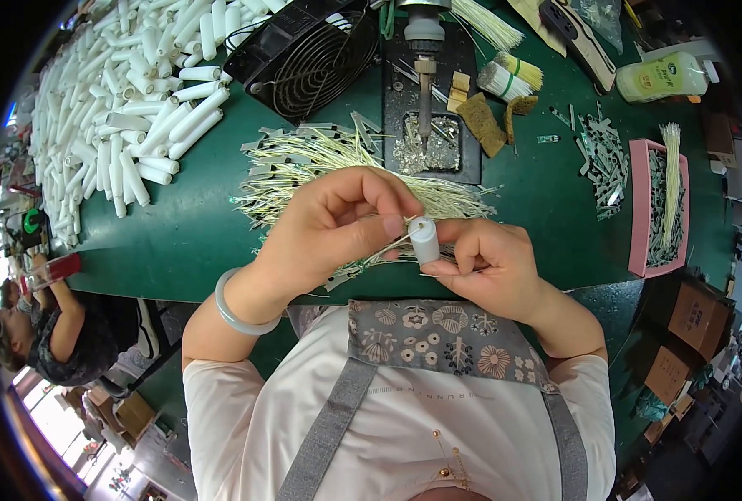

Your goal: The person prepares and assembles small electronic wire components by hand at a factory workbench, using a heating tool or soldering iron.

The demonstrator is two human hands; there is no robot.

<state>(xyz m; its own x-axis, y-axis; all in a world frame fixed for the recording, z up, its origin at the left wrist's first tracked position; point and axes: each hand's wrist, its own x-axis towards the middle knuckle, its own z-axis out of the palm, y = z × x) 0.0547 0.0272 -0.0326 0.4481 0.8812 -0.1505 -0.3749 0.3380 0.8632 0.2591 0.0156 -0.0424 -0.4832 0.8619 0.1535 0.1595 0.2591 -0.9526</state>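
Observation:
Between the thumb and fingers of my right hand [498, 265] is a short white plastic tube [426, 245], with its round end facing up. My left hand [325, 224] is closed in a pinch on a thin pale wire [403, 238] at the tube's upper end. The wire's tip meets a small spot at the centre of that end; whether it goes inside cannot be made out. Just beyond both hands lies a wide heap of thin pale wires with small strips attached [304, 167], partly hidden by my left hand.
A soldering iron [425, 92] points down over a black tray of metal bits [438, 159]. White tubes [112, 125] pile up at left beside a black fan [304, 71]. At right are loose circuit strips [605, 163], a pink box [640, 209] and a bottle [663, 78]. Another person [45, 330] sits far left.

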